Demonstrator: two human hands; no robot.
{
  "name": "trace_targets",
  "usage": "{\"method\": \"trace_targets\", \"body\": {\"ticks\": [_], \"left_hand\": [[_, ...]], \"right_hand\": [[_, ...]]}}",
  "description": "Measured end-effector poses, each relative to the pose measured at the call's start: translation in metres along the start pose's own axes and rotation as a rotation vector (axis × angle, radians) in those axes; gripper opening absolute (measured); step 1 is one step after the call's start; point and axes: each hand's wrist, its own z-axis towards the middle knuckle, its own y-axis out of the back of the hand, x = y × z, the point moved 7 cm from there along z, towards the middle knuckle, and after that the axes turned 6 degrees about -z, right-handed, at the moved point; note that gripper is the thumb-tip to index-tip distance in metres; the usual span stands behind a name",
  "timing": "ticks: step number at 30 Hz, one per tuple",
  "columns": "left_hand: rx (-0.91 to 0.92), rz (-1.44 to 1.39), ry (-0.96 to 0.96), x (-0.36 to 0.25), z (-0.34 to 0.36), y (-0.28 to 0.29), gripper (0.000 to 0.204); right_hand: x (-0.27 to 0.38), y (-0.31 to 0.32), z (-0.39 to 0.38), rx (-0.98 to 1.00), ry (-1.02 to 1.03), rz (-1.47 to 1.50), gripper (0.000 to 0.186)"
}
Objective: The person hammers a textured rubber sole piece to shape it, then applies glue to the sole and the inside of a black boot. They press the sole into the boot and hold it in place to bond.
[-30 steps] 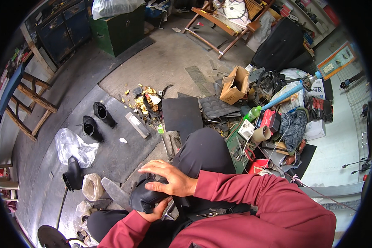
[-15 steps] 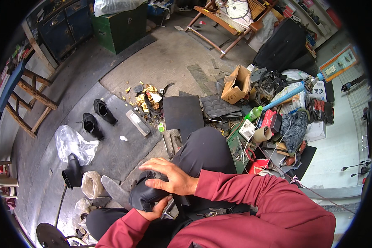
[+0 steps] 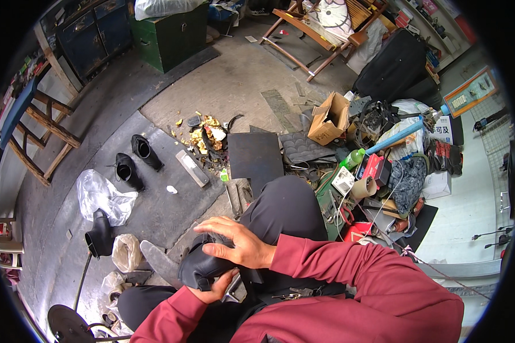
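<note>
A black leather shoe point(image 3: 197, 267) rests between my hands over my lap. From below, my left hand point(image 3: 216, 287) grips its near side, thumb up and the other fingers mostly hidden. Across the top of the shoe lies my right hand point(image 3: 243, 247), its fingers stretched out and thumb apart. Beside my left hand a silvery metal piece point(image 3: 235, 290) shows; its full shape is covered. A grey, blade-shaped flat piece point(image 3: 159, 263) stands just left of the shoe. Keys point(image 3: 297, 294) lie on my lap below my right forearm.
Left on the floor are a pair of black boots point(image 3: 127, 171), clear plastic point(image 3: 106, 197) and another black boot point(image 3: 100, 237). Ahead lie a dark square mat point(image 3: 256, 155) and a whetstone-like block point(image 3: 192, 168). Tools, a cardboard box point(image 3: 328, 119) and a green bottle point(image 3: 352, 159) crowd the right.
The view has shifted slightly. My left thumb sits a little higher against the shoe, and more of the metal piece shows; my right hand stays nearly still.
</note>
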Motion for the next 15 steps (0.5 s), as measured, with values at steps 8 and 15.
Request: {"method": "trace_targets", "body": {"ticks": [8, 15], "left_hand": [[-0.030, -0.010, -0.021, 0.0008, 0.0006, 0.0013, 0.028], [-0.068, -0.103, 0.049, 0.0045, -0.0019, 0.0010, 0.029]], "right_hand": [[0.0001, 0.0014, 0.0011, -0.001, -0.011, -0.001, 0.057], [-0.0002, 0.0018, 0.0009, 0.003, -0.037, 0.008, 0.057]]}}
